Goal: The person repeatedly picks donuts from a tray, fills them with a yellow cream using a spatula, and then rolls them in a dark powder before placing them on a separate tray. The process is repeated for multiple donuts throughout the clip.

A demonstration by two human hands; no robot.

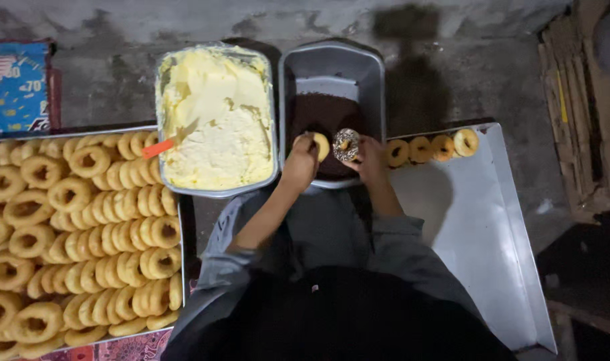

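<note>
Doughnut coated in sprinkles (345,144) sits at frame centre, pinched by the right hand (370,158) over the grey tub of dark sprinkles (331,73). Left hand (301,160) grips a plain doughnut (321,145) beside it. Cream tub (215,117) lies left.

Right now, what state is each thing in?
Cream tub: nearly full, orange-handled spatula stuck in.
Sprinkle tub: partly filled.
Left tray: packed with plain doughnuts.
Right tray: four doughnuts at its far edge.
Left hand: holds plain doughnut.
Right hand: holds sprinkle-coated doughnut.
</note>
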